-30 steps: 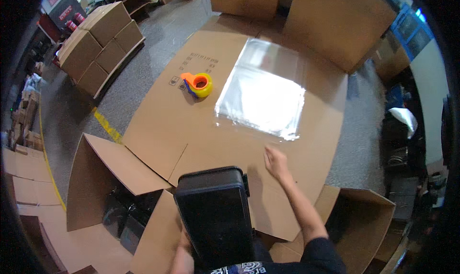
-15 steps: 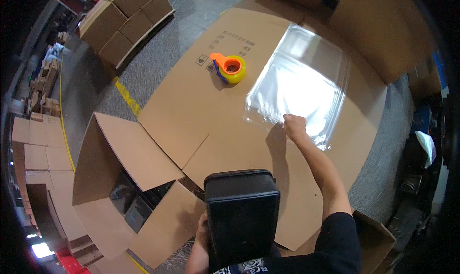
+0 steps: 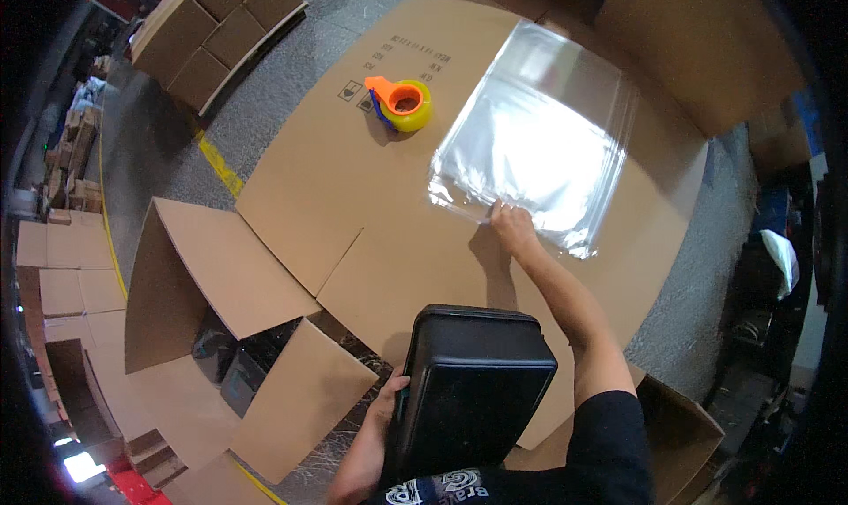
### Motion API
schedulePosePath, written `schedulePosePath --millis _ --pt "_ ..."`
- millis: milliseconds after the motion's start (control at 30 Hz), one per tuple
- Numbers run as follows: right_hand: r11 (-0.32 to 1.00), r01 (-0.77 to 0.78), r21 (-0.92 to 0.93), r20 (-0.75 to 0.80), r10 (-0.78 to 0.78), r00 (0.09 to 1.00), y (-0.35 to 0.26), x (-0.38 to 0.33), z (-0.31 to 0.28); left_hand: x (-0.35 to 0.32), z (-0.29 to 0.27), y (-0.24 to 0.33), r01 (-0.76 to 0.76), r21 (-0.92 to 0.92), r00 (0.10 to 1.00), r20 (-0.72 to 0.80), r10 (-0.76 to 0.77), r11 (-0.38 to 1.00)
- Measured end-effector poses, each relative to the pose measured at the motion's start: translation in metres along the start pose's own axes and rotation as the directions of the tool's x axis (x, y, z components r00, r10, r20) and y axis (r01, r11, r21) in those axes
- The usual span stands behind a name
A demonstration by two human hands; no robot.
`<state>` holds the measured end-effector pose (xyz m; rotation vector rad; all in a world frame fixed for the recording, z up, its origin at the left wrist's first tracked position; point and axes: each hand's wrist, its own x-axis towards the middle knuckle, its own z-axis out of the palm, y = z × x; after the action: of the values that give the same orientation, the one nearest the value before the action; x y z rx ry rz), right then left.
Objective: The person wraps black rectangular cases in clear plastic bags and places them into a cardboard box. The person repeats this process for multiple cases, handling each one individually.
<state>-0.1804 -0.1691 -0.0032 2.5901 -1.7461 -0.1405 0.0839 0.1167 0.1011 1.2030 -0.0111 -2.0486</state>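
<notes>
A black hard case [image 3: 473, 390] stands against my body at the bottom of the view. My left hand [image 3: 389, 397] grips its left side. My right hand [image 3: 511, 224] reaches forward and pinches the near edge of a stack of clear plastic bags [image 3: 539, 143] lying flat on a large sheet of brown cardboard [image 3: 353, 187]. An orange and yellow tape dispenser [image 3: 402, 103] rests on the cardboard to the left of the bags.
An open cardboard box [image 3: 212, 319] with dark items inside stands at the lower left. Stacked closed boxes [image 3: 221, 28] sit at the top left beyond a yellow floor line [image 3: 221, 165]. More flattened cardboard [image 3: 698, 45] lies at the top right, another box [image 3: 671, 434] at the lower right.
My right hand has moved forward across the cardboard to the near edge of the plastic bags and closed on it. The left hand keeps hold of the black case.
</notes>
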Motion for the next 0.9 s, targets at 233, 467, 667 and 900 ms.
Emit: schedulePosePath --millis 233,467,667,900 --pt "0.955 -0.188 0.229 -0.090 0.213 0.973 0.025 -0.036 -0.049 -0.001 -0.004 0.008 0.010 0.043 0.999 0.030 -0.011 0.999" --pt "0.966 -0.112 0.231 0.086 0.095 0.992 0.018 -0.100 -0.050 0.010 0.013 0.001 0.066 0.032 0.996 0.066 -0.068 0.997" --pt "0.766 -0.248 0.593 0.156 0.193 0.969 -0.005 -0.125 -0.030 0.017 0.012 -0.005 0.060 0.155 0.993 0.092 -0.074 0.986" --pt "0.961 0.061 0.269 -0.152 -0.020 0.988 0.000 -0.105 -0.018 0.019 0.025 -0.009 0.159 0.086 0.980 0.106 -0.168 0.983"
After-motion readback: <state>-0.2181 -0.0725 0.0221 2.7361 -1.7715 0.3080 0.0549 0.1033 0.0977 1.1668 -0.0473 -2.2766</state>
